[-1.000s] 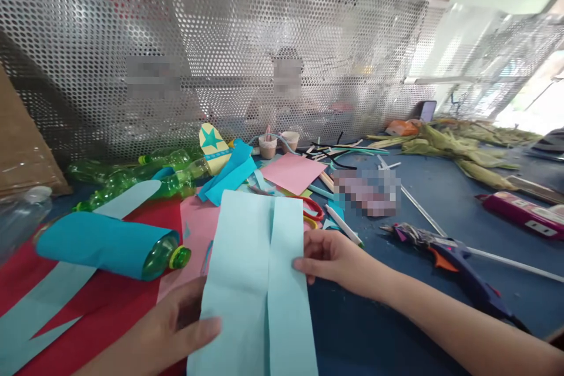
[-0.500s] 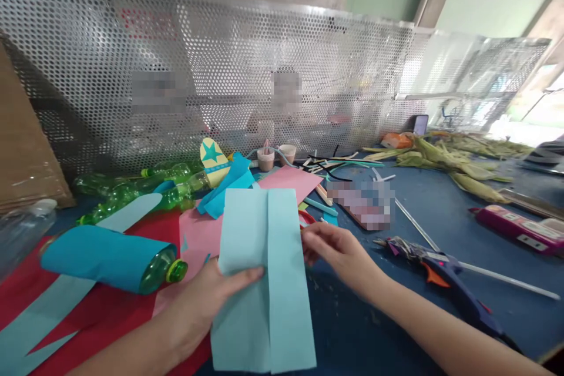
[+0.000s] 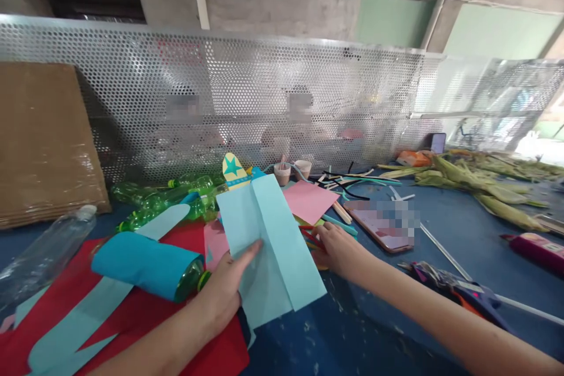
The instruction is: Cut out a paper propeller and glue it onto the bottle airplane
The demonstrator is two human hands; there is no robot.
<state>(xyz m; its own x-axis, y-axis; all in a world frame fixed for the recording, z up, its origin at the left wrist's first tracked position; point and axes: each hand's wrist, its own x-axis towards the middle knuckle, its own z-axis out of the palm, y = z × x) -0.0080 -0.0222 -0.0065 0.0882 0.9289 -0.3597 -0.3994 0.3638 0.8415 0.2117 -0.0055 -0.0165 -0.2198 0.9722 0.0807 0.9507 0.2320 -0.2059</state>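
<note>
I see room over the blue table [image 3: 326, 335] at bottom centre; the light-blue paper [image 3: 282, 238] blocks mid-frame, the glue gun [image 3: 469, 292] lower right.

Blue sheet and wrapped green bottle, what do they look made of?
Sheet: likely matte paper or thin card, judging by its crisp fold. Bottle: probably plastic, glossy and see-through where uncovered; its blue wrap looks like matte paper.

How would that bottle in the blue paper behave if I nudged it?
The blue-wrapped bottle would probably roll, being rounded and lying on its side. It is likely light for its size, as its exposed end looks like see-through green plastic. The blue paper around it might make gripping less slippery.
</note>
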